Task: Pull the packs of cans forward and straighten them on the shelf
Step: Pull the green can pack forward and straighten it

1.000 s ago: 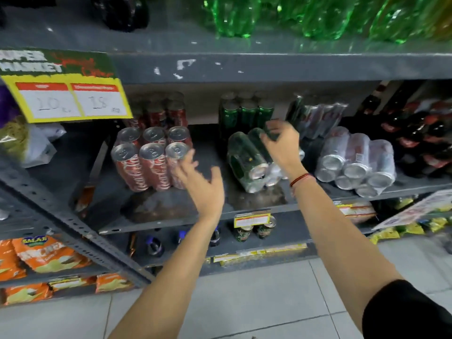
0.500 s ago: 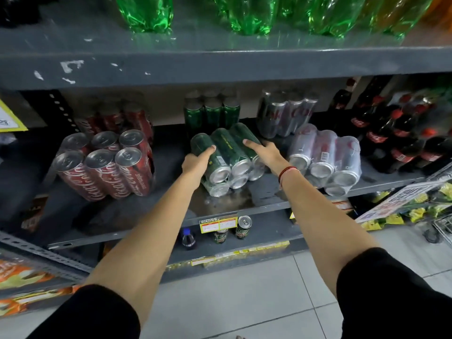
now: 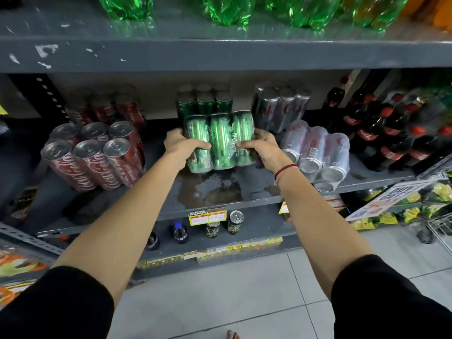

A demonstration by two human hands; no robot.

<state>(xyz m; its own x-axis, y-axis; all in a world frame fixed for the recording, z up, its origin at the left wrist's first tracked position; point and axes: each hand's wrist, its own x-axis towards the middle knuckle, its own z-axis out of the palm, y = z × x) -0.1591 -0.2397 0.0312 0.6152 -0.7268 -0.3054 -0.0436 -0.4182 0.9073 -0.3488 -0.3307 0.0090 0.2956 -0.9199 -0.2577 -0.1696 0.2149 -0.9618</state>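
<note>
A shrink-wrapped pack of green cans [image 3: 220,143] stands nearly upright in the middle of the grey shelf [image 3: 220,204]. My left hand [image 3: 182,148] grips its left side and my right hand [image 3: 263,149] grips its right side, thumbs across the front. Another green pack [image 3: 204,101] stands upright behind it. A red cola pack [image 3: 95,152] lies tilted towards me at the left, with a second red pack [image 3: 110,108] behind. A silver pack [image 3: 318,155] lies on its side at the right, and an upright silver pack [image 3: 281,106] stands behind it.
A wet patch [image 3: 220,187] covers the shelf in front of the green pack. Cola bottles [image 3: 391,133] crowd the right end. Green bottles [image 3: 232,8] line the shelf above. Loose cans [image 3: 234,222] and small bottles [image 3: 179,233] stand on the shelf below, behind a price tag [image 3: 206,217].
Both hands have closed on the green pack and tipped it from lying on its side to nearly upright. The view has shifted slightly to the right.
</note>
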